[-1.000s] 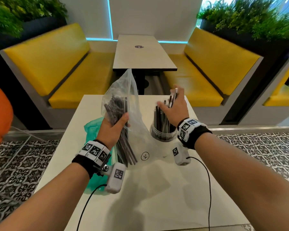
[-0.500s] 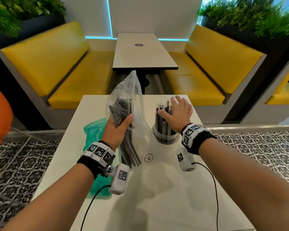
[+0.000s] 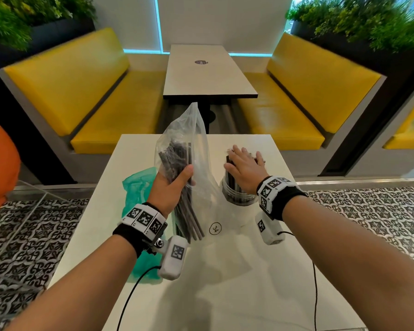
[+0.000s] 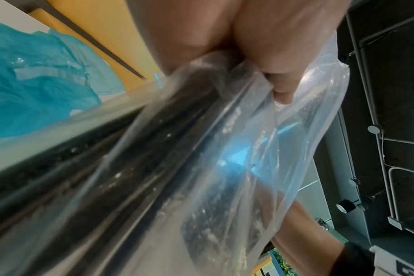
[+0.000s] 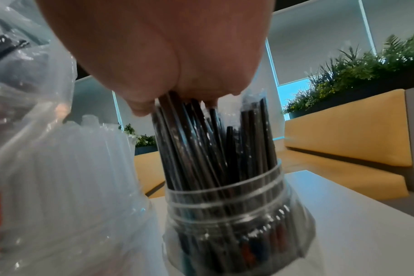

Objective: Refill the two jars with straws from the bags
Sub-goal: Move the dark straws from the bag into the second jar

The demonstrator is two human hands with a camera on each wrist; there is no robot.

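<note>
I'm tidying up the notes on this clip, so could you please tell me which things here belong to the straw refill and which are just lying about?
Part of the job:
- clear bag of black straws, gripped by the left hand
- jar of black straws, right hand flat on their tips
- second jar of clear straws

Just lying about:
- teal bag
- far table
- yellow benches
</note>
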